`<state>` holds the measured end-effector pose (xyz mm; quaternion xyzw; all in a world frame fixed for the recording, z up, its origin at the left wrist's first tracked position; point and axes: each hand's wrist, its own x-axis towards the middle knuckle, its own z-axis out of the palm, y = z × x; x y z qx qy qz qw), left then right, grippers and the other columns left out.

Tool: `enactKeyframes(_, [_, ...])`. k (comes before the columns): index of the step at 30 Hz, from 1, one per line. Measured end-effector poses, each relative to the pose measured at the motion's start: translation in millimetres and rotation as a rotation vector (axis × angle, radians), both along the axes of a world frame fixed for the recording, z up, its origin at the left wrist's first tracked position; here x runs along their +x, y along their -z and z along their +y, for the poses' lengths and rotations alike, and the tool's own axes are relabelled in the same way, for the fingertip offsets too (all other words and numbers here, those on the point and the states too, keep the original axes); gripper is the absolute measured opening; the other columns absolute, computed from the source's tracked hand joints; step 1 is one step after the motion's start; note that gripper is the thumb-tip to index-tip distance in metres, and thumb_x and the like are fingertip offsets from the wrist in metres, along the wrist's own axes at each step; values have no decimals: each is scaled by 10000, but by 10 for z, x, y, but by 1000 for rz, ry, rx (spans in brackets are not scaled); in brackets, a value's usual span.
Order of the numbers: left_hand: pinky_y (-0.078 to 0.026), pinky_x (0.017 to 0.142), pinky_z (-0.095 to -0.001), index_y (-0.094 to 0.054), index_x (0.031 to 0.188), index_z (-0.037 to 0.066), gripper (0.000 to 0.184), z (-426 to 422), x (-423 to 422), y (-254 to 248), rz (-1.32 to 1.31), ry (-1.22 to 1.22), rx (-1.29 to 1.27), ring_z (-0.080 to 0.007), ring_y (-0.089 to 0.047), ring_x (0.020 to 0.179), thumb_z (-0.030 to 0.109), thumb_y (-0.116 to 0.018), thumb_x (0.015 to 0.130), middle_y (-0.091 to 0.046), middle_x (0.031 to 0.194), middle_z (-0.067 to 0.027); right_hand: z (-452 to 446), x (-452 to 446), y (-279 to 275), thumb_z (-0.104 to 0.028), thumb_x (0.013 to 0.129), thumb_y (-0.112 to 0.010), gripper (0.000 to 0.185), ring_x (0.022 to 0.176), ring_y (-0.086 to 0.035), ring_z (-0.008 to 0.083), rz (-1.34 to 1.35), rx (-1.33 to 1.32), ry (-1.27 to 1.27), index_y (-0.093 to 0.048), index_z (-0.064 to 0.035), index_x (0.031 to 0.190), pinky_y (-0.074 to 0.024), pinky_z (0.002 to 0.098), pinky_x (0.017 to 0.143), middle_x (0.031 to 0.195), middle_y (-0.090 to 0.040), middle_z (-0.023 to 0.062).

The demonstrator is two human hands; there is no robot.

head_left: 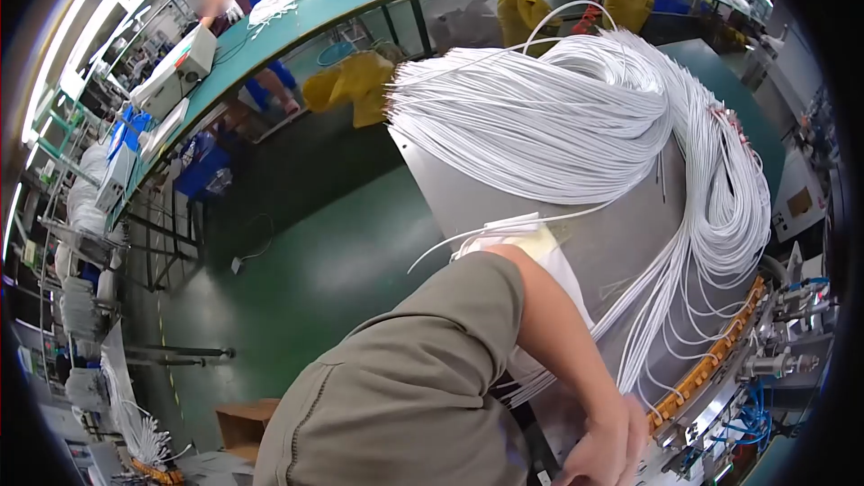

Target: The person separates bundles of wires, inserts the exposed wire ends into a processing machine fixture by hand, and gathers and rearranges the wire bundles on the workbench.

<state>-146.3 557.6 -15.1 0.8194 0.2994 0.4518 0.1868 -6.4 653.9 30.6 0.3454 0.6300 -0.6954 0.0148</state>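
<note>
My left arm in a grey-green sleeve reaches across the lower middle of the head view, elbow bent. At the bottom edge is my left hand (601,452), its fingers curled downward and partly cut off; what they hold is hidden. Close against it, a blurred patch of skin may be part of my right hand (637,436), mostly covered. Beside the hands, white cables (643,328) run down toward a curved orange strip of clips (706,369), with several cable ends at it. A large bundle of white cables (540,117) lies looped on a grey metal tabletop (477,184).
Machinery with metal cylinders (783,364) and blue tubes (751,418) stands at the lower right. A long green workbench (360,4) crosses the back, where another person sits. Yellow sacks (355,85) are under it. A cardboard box (243,427) stands at lower left.
</note>
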Motion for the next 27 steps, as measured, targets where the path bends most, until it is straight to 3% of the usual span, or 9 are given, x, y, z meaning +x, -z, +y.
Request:
enactKeyframes(7, [-487,689,-409,-606,899,-11,217,106,-341,-348,210,117,-79,-263,-622,785,139,-570,746,-618,839,-148,24,13,12,-200,956,-506,354,878,-581,195,13,100,-38,-489,29,1226,-473,312,735,1050,-586,157])
enactKeyframes(9, [-477,609,-430,-601,717,3,164,180,-444,-73,314,-26,-255,-340,-617,701,158,-648,692,-629,702,-163,57,71,-3,-186,951,-512,338,853,-587,186,25,158,-47,-503,32,1210,-475,301,716,1024,-595,152])
enactKeyframes(16, [-527,669,-454,-656,832,37,189,165,-247,102,652,-438,-411,-347,-653,803,180,-660,709,-669,809,-152,111,246,-7,-137,934,-534,285,764,-607,155,114,720,-195,-552,43,1154,-481,264,648,933,-626,136])
enactKeyframes(17, [-516,690,-459,-639,878,11,212,146,-242,43,630,-420,-461,-367,-640,799,153,-644,721,-659,798,-175,62,244,13,-131,932,-537,277,751,-610,150,137,841,-224,-559,44,1146,-481,258,639,920,-630,134])
enactKeyframes(18, [-507,703,-462,-629,905,6,224,151,-232,66,472,-353,-327,-379,-630,800,140,-639,726,-651,800,-189,437,255,954,-87,875,-556,302,943,-600,197,349,676,-43,-525,51,1143,-472,300,825,1036,-598,153])
enactKeyframes(20, [-482,726,-467,-609,958,1,238,168,-227,239,85,-197,-204,-409,-603,802,115,-606,750,-629,810,-217,282,201,767,-64,893,-510,339,931,-581,218,315,834,-248,-489,51,1212,-465,280,806,1153,-545,148])
enactKeyframes(23, [-455,735,-478,-599,960,-4,222,164,-295,140,64,-247,-616,-405,-595,802,77,-533,764,-627,830,-220,323,216,320,-27,888,-515,315,785,-549,93,136,287,-126,-487,33,1196,-446,236,639,843,-576,31])
enactKeyframes(25, [-457,719,-459,-594,948,-21,213,198,-278,171,47,-287,-595,-413,-586,796,68,-537,763,-620,827,-236,387,158,281,13,823,-575,332,751,-540,144,377,819,-65,-533,22,1153,-455,259,668,869,-561,70])
enactKeyframes(27, [-462,703,-429,-595,917,-38,183,238,-265,-192,9,-233,-647,-405,-589,775,43,-547,760,-617,835,-249,382,108,202,-5,760,-646,456,941,-554,242,412,823,-101,-518,12,1197,-459,338,824,1051,-557,137])
